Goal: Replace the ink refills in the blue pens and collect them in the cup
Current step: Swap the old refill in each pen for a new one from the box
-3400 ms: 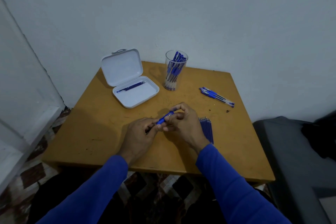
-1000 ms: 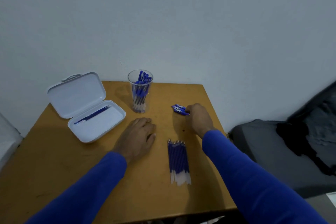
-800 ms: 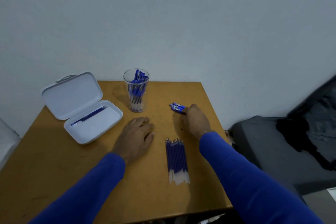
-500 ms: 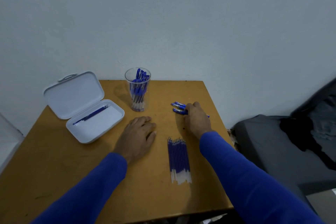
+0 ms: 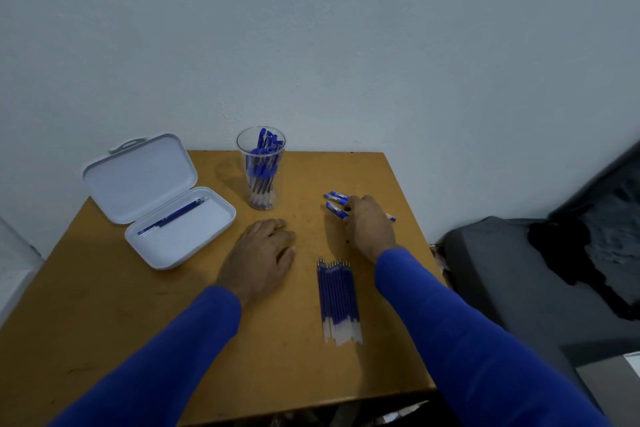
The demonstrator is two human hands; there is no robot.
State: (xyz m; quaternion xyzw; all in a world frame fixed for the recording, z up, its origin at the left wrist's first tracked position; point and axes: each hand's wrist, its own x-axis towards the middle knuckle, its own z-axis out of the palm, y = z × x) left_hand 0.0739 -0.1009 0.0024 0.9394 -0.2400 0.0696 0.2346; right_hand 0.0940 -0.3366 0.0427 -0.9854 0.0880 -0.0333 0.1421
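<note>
A clear cup (image 5: 241, 153) with several blue pens stands at the back of the wooden table (image 5: 104, 305). My right hand (image 5: 369, 224) lies over loose blue pens (image 5: 335, 197) near the table's right edge. Its fingers curl on one blue pen (image 5: 334, 210), whose capped end sticks out to the left and whose tip shows at the right of the hand. My left hand (image 5: 259, 255) rests flat on the table, holding nothing, just in front of the cup. A row of blue ink refills (image 5: 337, 298) lies between my forearms.
An open white case (image 5: 183, 243) sits at the left with a single refill (image 5: 173, 217) in its tray and its lid (image 5: 138, 177) leaning back. A grey padded seat (image 5: 519, 288) with dark cloth stands right of the table. The wall is directly behind.
Earlier both hands worked on one pen at the table's middle. Since then my left hand has lain flat, and my right hand reached to the loose pens and drew one slightly apart.
</note>
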